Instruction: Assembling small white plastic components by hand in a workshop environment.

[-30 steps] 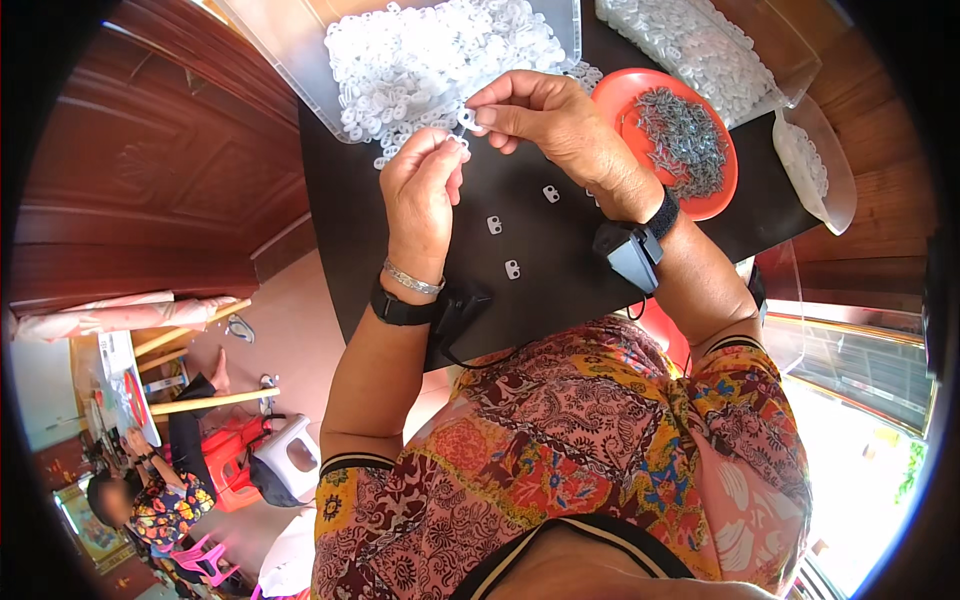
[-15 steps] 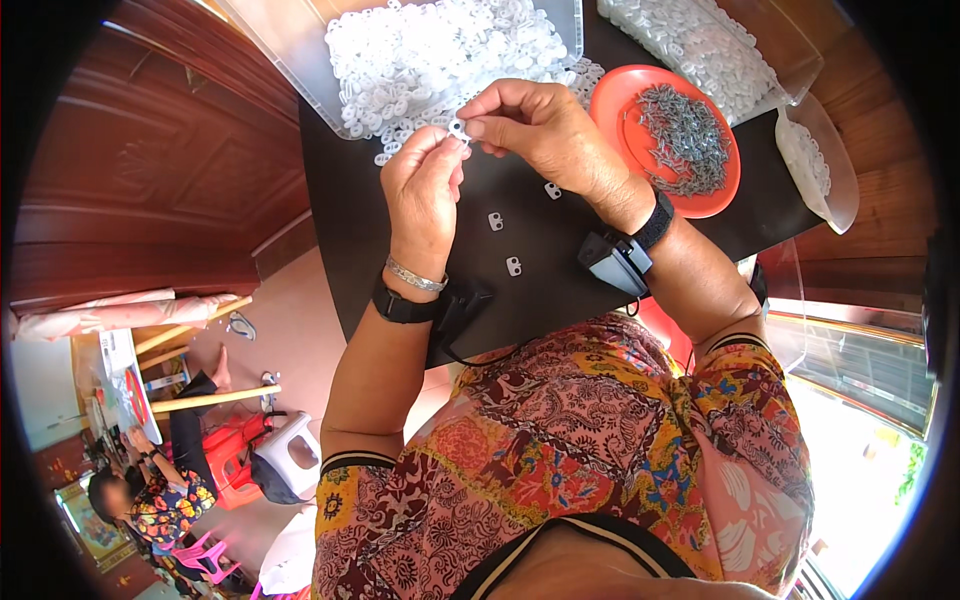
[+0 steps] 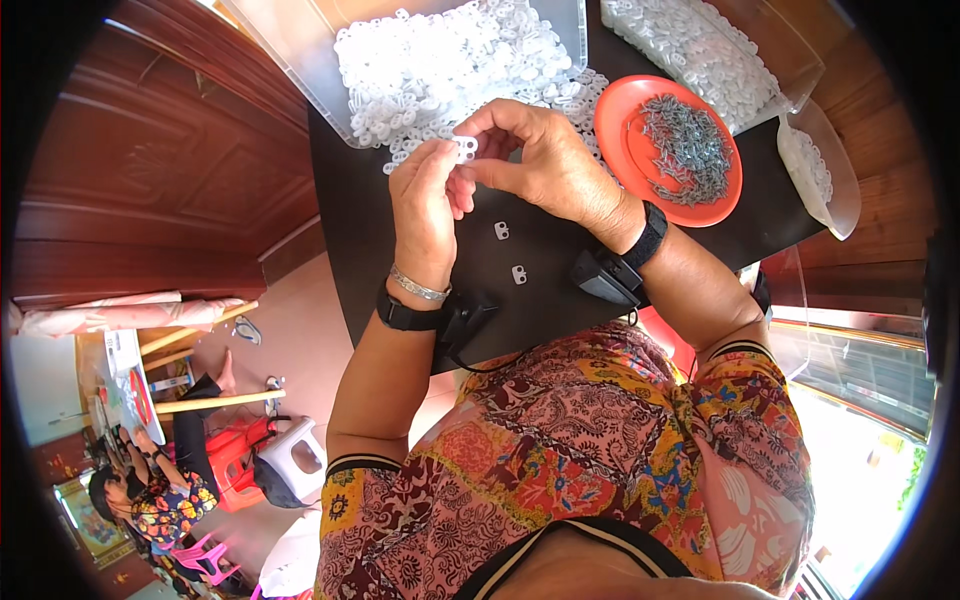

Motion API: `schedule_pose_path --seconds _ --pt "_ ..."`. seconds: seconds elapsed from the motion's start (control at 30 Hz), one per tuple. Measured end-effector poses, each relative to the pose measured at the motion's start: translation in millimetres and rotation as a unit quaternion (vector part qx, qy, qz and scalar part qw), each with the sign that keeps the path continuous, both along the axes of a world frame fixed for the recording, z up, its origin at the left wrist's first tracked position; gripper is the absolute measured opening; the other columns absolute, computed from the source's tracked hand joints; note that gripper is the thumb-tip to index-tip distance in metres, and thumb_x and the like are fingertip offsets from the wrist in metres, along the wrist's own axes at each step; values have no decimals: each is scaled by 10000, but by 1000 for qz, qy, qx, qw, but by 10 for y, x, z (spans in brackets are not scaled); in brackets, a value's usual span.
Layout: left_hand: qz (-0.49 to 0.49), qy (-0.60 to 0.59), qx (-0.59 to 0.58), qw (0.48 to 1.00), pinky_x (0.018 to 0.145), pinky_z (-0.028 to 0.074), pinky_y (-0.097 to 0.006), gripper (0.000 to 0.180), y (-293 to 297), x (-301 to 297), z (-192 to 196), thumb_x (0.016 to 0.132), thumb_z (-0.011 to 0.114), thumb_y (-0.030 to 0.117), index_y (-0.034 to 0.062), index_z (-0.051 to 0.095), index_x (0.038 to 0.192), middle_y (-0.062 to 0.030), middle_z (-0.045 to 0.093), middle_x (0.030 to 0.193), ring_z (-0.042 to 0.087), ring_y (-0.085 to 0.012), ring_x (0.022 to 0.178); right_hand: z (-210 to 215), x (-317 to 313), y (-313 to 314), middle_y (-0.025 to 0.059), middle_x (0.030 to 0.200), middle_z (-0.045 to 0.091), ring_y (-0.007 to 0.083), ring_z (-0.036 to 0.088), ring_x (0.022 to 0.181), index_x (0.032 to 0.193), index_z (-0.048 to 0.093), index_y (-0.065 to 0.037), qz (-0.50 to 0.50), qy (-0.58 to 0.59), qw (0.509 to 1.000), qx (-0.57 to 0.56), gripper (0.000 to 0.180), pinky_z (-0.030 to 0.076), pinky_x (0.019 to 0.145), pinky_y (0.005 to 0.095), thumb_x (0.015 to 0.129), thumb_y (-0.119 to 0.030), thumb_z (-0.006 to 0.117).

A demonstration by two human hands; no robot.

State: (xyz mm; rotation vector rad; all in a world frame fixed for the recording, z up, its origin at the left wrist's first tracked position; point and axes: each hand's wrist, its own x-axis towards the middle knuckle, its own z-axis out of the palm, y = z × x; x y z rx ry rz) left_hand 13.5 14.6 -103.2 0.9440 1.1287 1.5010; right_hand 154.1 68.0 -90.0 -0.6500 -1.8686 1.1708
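A small white plastic piece with two round holes [image 3: 466, 149] is pinched in the fingertips of my left hand [image 3: 422, 205]. My right hand [image 3: 555, 165] curls around the same piece from the right, its forefinger at the top edge and its thumb below. On the dark table nearer to me lie two loose white pieces, one [image 3: 502, 231] behind the other [image 3: 519, 274]. Just beyond my hands, a heap of similar white pieces [image 3: 440, 75] fills a clear plastic bin [image 3: 300, 75] and spills onto the tabletop.
Right of my hands sits an orange-red plate [image 3: 618, 135] heaped with small grey metal pins [image 3: 690, 150]. Another clear container [image 3: 800, 75] of white pieces stands at the far right, beside a translucent scoop [image 3: 845, 200]. A co-worker [image 3: 160, 490] sits at the lower left.
Both hands have come slightly toward me. The held piece has turned, showing both holes. A third loose piece on the table is now hidden behind my right hand.
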Motion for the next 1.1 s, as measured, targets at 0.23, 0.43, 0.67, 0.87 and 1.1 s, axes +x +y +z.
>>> schedule_pose_path --seconds 0.23,0.43,0.67,0.87,1.1 --pt "5 29 -8 1000 413 296 -191 237 38 7 -22 885 501 224 8 592 854 -5 489 561 443 -75 460 -16 -1 19 72 763 628 139 625 693 939 616 -16 -16 -29 998 59 256 509 651 263 705 -64 709" --pt "24 36 5 999 425 314 -186 199 31 42 -18 881 549 184 6 575 795 0 491 581 409 -60 459 -68 -17 23 93 784 616 198 628 679 948 629 -30 -57 -52 986 146 293 513 633 295 681 -90 736" --pt "4 -27 37 999 431 312 -190 236 15 12 -40 893 529 215 19 565 765 -4 492 586 422 -58 479 -26 0 38 101 816 619 258 629 744 950 639 -31 -34 -28 972 229 252 509 651 318 715 -88 706" --pt "0 28 61 998 450 312 -189 261 -29 34 10 905 502 222 -4 566 793 -9 487 593 435 -66 503 7 33 51 74 831 626 227 639 770 1000 631 -52 -20 -25 967 253 289 508 664 281 724 -72 713" --pt "11 63 85 994 448 291 -192 266 -56 43 56 900 474 202 -19 552 773 -19 462 558 417 -75 480 22 48 55 65 853 645 234 642 764 1007 614 -64 -14 -16 956 291 314 511 655 292 712 -80 722"
